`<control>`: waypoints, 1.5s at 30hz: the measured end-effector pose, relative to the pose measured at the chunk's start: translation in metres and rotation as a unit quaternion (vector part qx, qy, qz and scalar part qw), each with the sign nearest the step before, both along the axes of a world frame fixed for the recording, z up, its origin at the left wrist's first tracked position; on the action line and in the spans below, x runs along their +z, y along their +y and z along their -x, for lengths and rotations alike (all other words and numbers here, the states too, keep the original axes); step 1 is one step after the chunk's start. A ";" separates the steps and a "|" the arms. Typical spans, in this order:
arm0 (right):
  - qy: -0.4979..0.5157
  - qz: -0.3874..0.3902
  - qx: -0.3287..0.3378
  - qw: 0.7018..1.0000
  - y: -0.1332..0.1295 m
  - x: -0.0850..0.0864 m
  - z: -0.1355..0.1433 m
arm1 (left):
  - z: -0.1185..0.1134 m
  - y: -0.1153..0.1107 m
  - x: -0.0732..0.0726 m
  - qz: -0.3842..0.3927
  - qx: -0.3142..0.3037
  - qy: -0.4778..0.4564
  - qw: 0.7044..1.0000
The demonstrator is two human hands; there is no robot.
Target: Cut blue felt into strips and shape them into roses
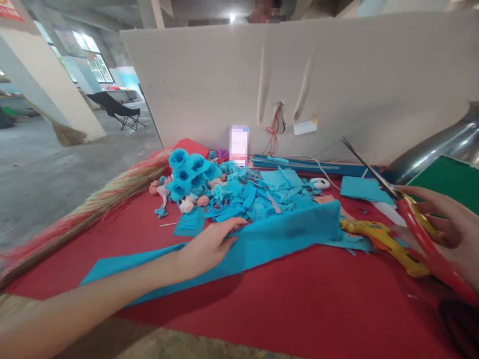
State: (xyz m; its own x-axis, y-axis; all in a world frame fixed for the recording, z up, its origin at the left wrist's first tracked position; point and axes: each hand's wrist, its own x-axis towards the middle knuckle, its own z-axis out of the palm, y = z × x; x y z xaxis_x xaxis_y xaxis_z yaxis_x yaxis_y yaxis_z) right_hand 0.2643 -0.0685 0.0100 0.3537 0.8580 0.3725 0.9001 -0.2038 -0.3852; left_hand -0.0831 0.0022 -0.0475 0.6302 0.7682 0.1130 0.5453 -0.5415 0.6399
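A long folded strip of blue crepe paper [284, 234] stretches across the table, its right end raised. My left hand [209, 244] is closed on the strip's upper edge near its middle, fingertips partly hidden behind the paper. At the right, my right hand [445, 219] grips a pair of scissors [415, 214] by red and gold handles, with the dark blades pointing up and left, apart from the strip. A yellow hot glue gun [389, 244] lies between the strip's right end and the scissors. Behind the strip is a heap of blue paper scraps [254, 194].
Blue paper flowers [183, 174] and small pink ones [187, 203] sit at the left of the heap. A straw broom [112, 204] borders the red tabletop [299, 309]. At the back are a lit phone [239, 144] and an upright white panel [209, 85]. A metal duct [437, 139] stands right.
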 end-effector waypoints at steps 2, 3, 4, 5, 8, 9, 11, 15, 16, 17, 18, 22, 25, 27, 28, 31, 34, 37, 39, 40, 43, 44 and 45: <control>0.021 0.001 0.015 1.000 -0.004 0.001 0.005 | -0.007 0.011 -0.003 -0.025 0.018 0.000 1.000; 0.031 -0.003 0.030 0.999 -0.005 -0.001 0.008 | -0.010 0.016 -0.004 -0.037 0.023 0.003 0.999; 0.035 -0.006 0.050 0.998 -0.005 -0.006 0.010 | -0.013 0.021 -0.005 -0.045 0.025 0.007 0.999; 0.032 -0.011 0.074 0.997 -0.004 -0.012 0.012 | -0.016 0.026 -0.006 -0.050 0.024 0.011 0.998; -0.005 -0.031 0.143 0.989 -0.003 -0.033 0.020 | -0.021 0.037 -0.007 -0.054 0.025 0.020 0.998; -0.024 -0.024 0.176 0.984 -0.004 -0.039 0.024 | -0.022 0.039 -0.007 -0.054 0.027 0.022 0.998; -0.086 0.013 0.261 0.961 -0.007 -0.048 0.033 | -0.023 0.043 -0.007 -0.053 0.028 0.024 0.998; -0.249 0.069 0.402 0.879 -0.014 -0.060 0.054 | -0.024 0.046 -0.004 -0.054 0.029 0.027 0.998; -0.281 0.059 0.419 0.861 -0.015 -0.062 0.058 | -0.024 0.046 -0.004 -0.056 0.030 0.028 0.998; -0.308 0.047 0.430 0.847 -0.016 -0.066 0.061 | -0.024 0.045 -0.004 -0.057 0.031 0.030 0.997; -0.329 0.035 0.436 0.837 -0.016 -0.069 0.063 | -0.024 0.045 -0.004 -0.059 0.031 0.031 0.997; -0.359 0.011 0.454 0.815 -0.015 -0.076 0.068 | -0.025 0.043 -0.004 -0.073 0.030 0.035 0.996; -0.347 0.015 0.465 0.814 -0.015 -0.080 0.068 | -0.026 0.042 -0.006 -0.088 0.034 0.034 0.995; -0.331 0.011 0.466 0.820 -0.016 -0.083 0.067 | -0.026 0.043 -0.008 -0.096 0.043 0.027 0.994; -0.325 0.007 0.467 0.823 -0.016 -0.085 0.066 | -0.026 0.043 -0.010 -0.099 0.048 0.023 0.994; -0.325 -0.001 0.469 0.821 -0.016 -0.088 0.065 | -0.026 0.044 -0.014 -0.104 0.047 0.001 0.993; -0.334 -0.024 0.477 0.813 -0.014 -0.089 0.067 | -0.026 0.045 -0.013 -0.111 0.018 -0.035 0.993; -0.332 -0.046 0.480 0.811 -0.012 -0.086 0.071 | -0.025 0.044 -0.003 -0.106 -0.006 -0.072 0.992; -0.330 -0.052 0.478 0.812 -0.012 -0.085 0.072 | -0.023 0.045 0.007 -0.075 -0.017 -0.106 0.991; -0.329 -0.054 0.478 0.813 -0.012 -0.085 0.072 | -0.021 0.045 0.012 -0.051 -0.025 -0.127 0.990; -0.326 -0.061 0.475 0.815 -0.012 -0.089 0.067 | -0.017 0.047 0.026 0.032 -0.054 -0.173 0.983; -0.321 -0.059 0.475 0.817 -0.012 -0.092 0.065 | -0.015 0.048 0.030 0.051 -0.058 -0.175 0.981; -0.314 -0.060 0.476 0.819 -0.011 -0.096 0.063 | -0.013 0.049 0.034 0.068 -0.057 -0.176 0.980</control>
